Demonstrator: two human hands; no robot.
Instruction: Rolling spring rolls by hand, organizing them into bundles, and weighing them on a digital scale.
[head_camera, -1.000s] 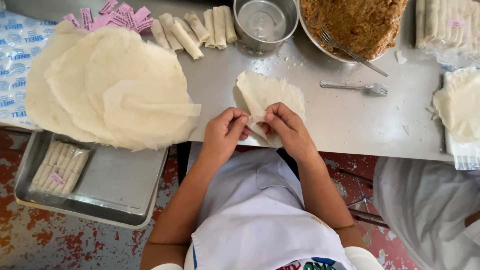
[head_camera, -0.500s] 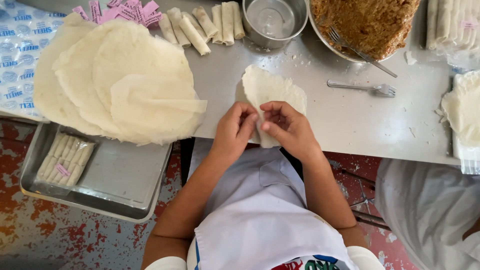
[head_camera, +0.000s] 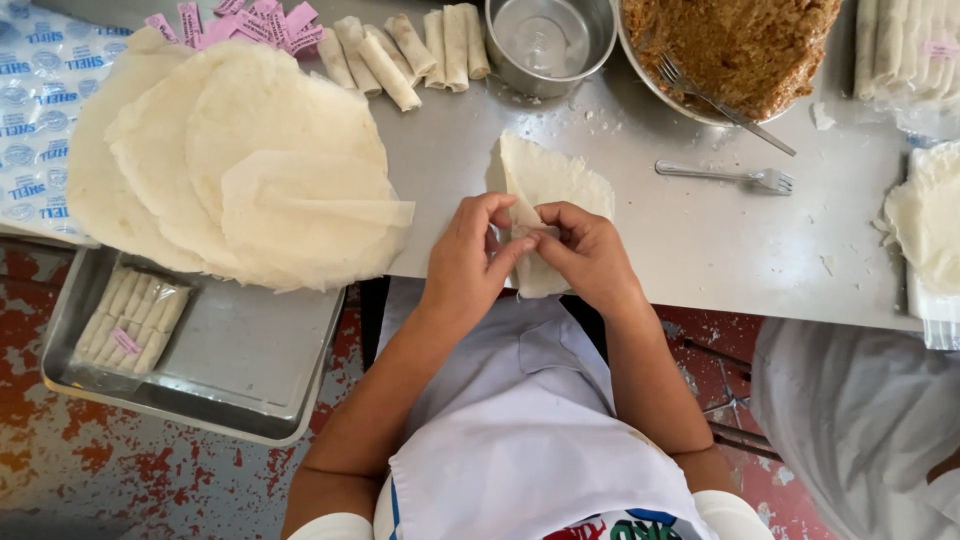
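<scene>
The thin spring-roll wrapper (head_camera: 550, 185) lay at the steel table's (head_camera: 700, 240) near edge, pinched closed between left hand (head_camera: 470, 260) and right hand (head_camera: 590, 255). A tear could have been caused by hard pulling on the delicate sheet.

Small food-prep kitchen or production stall, spring-roll making. Steel worktable (head_camera: 700, 250) dusted with crumbs, a big stack of round wrappers (head_camera: 230, 160), a row of finished rolls (head_camera: 410, 45), a metal bowl of brown filling (head_camera: 740, 45) with a fork (head_camera: 720, 100) in it, a steel cup (head_camera: 550, 40), pink label slips (head_camera: 250, 20). A metal tray (head_camera: 240, 350) below the table edge holds a bagged pack of rolls (head_camera: 130, 320). Worn red-painted floor (head_camera: 60, 400). Person wears a white apron (head_camera: 530, 440); another person's white garment (head_camera: 860, 420) sits alongside.
</scene>
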